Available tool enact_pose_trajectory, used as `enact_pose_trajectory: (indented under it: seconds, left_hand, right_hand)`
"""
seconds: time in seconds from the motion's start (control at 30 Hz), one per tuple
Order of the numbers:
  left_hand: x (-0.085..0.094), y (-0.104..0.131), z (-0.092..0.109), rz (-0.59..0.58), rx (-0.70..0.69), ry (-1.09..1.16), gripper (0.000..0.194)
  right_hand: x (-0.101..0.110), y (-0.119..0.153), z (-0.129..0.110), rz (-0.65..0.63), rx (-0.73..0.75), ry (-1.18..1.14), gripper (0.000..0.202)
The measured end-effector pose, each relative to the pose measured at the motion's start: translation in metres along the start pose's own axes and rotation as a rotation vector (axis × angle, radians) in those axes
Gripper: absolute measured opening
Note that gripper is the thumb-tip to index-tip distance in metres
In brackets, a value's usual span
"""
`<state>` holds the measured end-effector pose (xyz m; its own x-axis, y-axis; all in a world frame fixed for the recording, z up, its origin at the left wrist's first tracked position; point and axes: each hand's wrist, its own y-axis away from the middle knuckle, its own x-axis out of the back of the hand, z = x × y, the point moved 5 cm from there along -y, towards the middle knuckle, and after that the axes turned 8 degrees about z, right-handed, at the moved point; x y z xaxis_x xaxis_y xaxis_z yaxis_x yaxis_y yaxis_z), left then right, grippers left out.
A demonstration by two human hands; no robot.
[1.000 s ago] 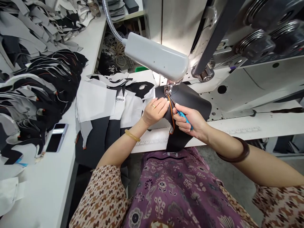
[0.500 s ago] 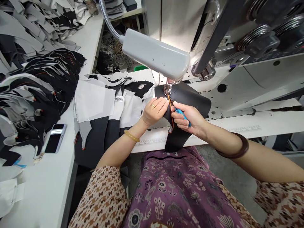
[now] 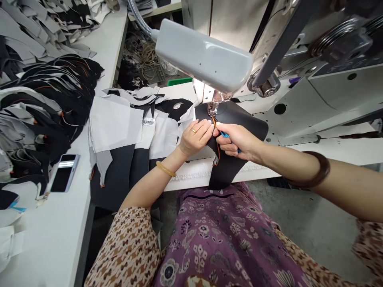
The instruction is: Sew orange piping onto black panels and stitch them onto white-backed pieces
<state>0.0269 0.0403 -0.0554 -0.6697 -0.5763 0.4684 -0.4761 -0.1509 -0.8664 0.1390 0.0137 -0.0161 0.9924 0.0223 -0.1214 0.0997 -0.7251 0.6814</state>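
Observation:
My left hand [image 3: 196, 137] lies on a black material piece [image 3: 247, 119], its fingers stretched out flat and their tips beside an orange cord [image 3: 218, 153]. The cord runs along the edge of the piece up to the presser foot [image 3: 212, 110] of a sewing machine. My right hand [image 3: 239, 140] is closed around a blue-handled pointed tool [image 3: 225, 135]. The thin dark tip of that tool points toward the cord just below the presser foot. Most of the handle is hidden by my fingers.
A grey lamp [image 3: 203, 54] hangs over the needle area. To the left lie white and black cut pieces [image 3: 116, 123] with a barcode label. On the side table are a phone [image 3: 64, 173] and a large heap of pieces [image 3: 50, 103]. A ruler strip [image 3: 191, 175] runs along the machine's front edge.
The view has shifted slightly. My right wrist and forearm have swung a little, and my right hand now covers more of the blue handle. My left hand stays on the material.

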Motion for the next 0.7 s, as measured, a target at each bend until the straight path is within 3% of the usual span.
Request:
enact_pose_trajectory:
  seconds: [0.13, 0.3, 0.4, 0.5, 0.6, 0.67, 0.7]
  left_hand:
    - [0.0, 0.002, 0.0, 0.033, -0.006, 0.023, 0.024]
    - [-0.006, 0.004, -0.002, -0.032, 0.054, 0.048, 0.025]
    - [-0.005, 0.004, -0.001, -0.04, 0.043, 0.023, 0.025]
    - [-0.001, 0.0, 0.002, -0.02, 0.001, 0.001, 0.024]
    - [-0.001, -0.004, 0.002, -0.06, 0.0, -0.01, 0.028]
    - [0.0, -0.008, 0.002, -0.07, -0.023, -0.033, 0.03]
    - [0.001, -0.009, 0.003, -0.067, -0.044, -0.045, 0.031]
  right_hand:
    - [0.001, 0.0, -0.005, 0.097, 0.077, 0.265, 0.014]
    - [0.001, -0.006, -0.01, 0.202, 0.15, 0.572, 0.015]
    - [-0.001, -0.005, -0.011, 0.208, 0.17, 0.636, 0.018]
    - [0.002, 0.009, -0.009, 0.137, 0.168, 0.627, 0.019]
    - [0.033, 0.024, 0.005, 0.104, 0.155, 0.619, 0.023]
    - [0.078, 0.023, 0.022, 0.228, 0.211, 0.549, 0.028]
    - [0.106, 0.018, 0.032, 0.354, 0.27, 0.531, 0.032]
